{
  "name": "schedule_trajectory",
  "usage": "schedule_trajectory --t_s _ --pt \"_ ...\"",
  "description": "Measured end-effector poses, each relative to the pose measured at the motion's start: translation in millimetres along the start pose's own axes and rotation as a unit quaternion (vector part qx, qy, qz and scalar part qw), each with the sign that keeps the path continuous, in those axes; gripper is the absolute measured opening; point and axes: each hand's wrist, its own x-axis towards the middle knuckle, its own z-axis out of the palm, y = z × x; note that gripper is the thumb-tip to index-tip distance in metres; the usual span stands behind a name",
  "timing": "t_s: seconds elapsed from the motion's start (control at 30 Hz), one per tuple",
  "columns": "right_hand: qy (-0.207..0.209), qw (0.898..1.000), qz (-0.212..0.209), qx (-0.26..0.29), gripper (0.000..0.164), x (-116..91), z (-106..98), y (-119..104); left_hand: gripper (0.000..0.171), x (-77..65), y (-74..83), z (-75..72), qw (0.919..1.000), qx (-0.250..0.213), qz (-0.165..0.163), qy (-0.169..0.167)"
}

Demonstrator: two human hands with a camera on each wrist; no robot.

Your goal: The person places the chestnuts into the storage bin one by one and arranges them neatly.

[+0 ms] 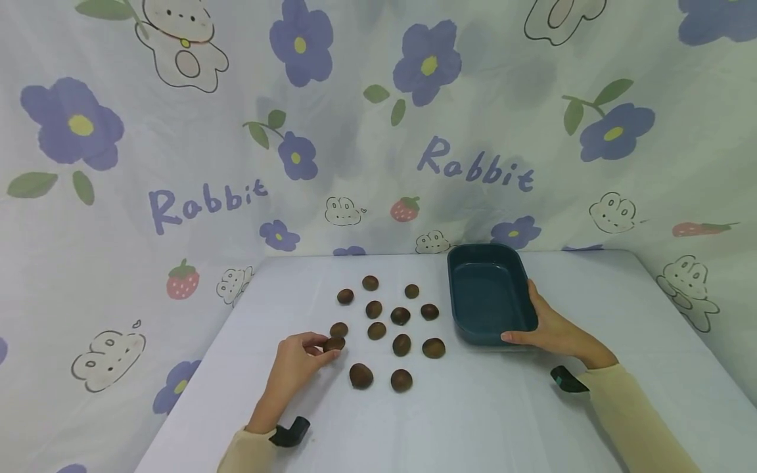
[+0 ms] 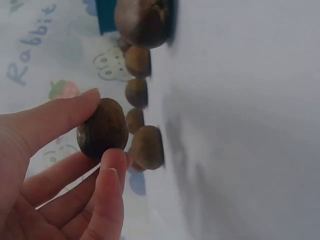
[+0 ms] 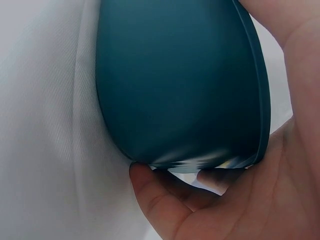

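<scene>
My left hand (image 1: 298, 362) pinches a brown chestnut (image 2: 104, 128) between thumb and fingertips. In the left wrist view the held chestnut is raised off the white surface, its shadow side dark. Just beyond it lies another chestnut (image 1: 339, 330). At the right, my right hand (image 1: 554, 330) grips a dark teal rectangular dish (image 1: 489, 295) by its near right corner, thumb along the near side and fingers on the right side. The right wrist view shows the dish wall (image 3: 175, 85) close up, with fingertips (image 3: 145, 177) at its lower edge. Nothing lies inside the dish.
Several loose chestnuts (image 1: 400, 316) are spread over the white table (image 1: 473, 420) between the hands, left of the dish. Two larger ones, including a near chestnut (image 1: 361, 376), lie closest to me. A printed curtain (image 1: 355, 131) hangs behind the table.
</scene>
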Motion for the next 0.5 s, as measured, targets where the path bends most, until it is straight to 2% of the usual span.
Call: schedule_trajectory --t_s 0.27,0.5 --pt "-0.004 1.000 0.003 0.002 0.138 -1 0 -3 0.037 3.3 10.4 1.1 0.9992 -0.038 0.011 0.004" --pt "-0.005 1.000 0.005 -0.003 0.137 -2 0 -3 0.040 7.7 24.7 5.1 0.9953 -0.092 0.029 -0.001"
